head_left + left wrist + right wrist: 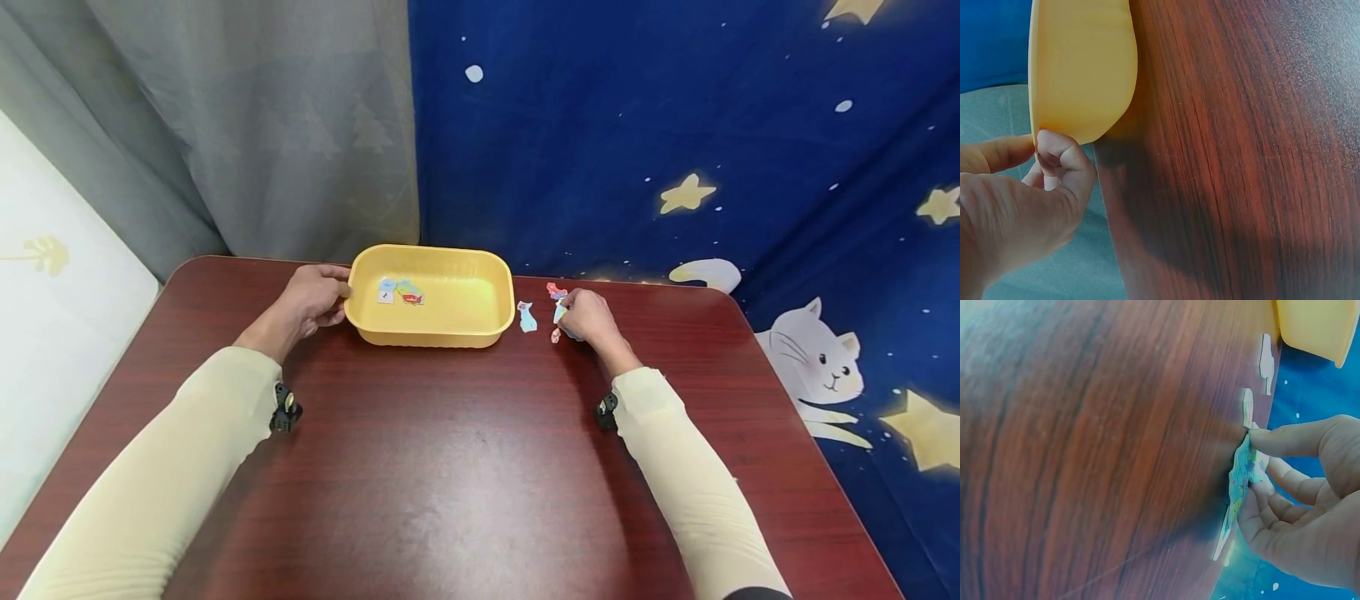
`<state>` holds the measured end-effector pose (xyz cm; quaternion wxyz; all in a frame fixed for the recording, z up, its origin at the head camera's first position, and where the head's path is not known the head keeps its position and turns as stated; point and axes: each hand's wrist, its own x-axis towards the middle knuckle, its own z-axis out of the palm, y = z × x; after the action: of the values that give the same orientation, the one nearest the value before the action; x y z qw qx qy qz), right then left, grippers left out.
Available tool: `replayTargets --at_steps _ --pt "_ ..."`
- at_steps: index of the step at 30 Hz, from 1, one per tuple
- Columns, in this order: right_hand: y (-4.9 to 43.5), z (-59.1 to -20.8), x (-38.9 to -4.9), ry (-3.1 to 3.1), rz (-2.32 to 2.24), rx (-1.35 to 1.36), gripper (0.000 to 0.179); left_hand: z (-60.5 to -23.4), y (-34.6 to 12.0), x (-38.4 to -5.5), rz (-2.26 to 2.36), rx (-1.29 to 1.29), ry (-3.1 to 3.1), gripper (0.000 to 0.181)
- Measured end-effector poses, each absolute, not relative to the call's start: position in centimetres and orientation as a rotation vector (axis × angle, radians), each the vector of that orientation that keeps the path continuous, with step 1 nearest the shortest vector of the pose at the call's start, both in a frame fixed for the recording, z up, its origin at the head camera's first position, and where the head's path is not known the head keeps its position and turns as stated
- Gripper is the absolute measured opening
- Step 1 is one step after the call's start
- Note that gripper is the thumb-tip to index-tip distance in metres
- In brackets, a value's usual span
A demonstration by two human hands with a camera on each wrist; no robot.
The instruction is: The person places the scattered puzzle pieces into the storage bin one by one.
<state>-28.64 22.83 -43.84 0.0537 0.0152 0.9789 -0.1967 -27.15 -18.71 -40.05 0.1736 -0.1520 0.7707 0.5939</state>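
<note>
In the head view my left hand (311, 297) grips the left end of a yellow plastic basin (465, 312). The left wrist view shows thumb and fingertips pinching its rim (1034, 94). Inside the basin lie a small blue-and-white cutout (386, 292) and a green-and-red one (410, 293). To the right of the basin, my right hand (592, 319) is over a cluster of flat colourful cutouts. Up close, its thumb and fingers pinch a blue-green patterned cutout (1241, 478) low at the tabletop. A light-blue animal-shaped cutout (528, 317) lies between basin and hand.
A red cutout (556, 290) and a small orange one (556, 336) lie beside my right hand. The dark red wooden table (450, 458) ends just behind the basin, against a grey curtain (300, 167) and a blue starry cloth (562, 167).
</note>
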Motion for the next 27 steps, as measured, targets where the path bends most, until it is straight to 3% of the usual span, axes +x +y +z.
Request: replayTargets --at_steps 17,27 --pt "23.0 -43.7 -29.0 2.912 -0.694 0.004 0.044 -40.2 -18.8 -27.1 1.685 -0.428 2.189 0.045" --pt "24.8 -44.1 -30.0 2.466 -1.316 0.168 0.045 -40.3 -18.7 -27.0 1.681 -0.417 2.19 0.045"
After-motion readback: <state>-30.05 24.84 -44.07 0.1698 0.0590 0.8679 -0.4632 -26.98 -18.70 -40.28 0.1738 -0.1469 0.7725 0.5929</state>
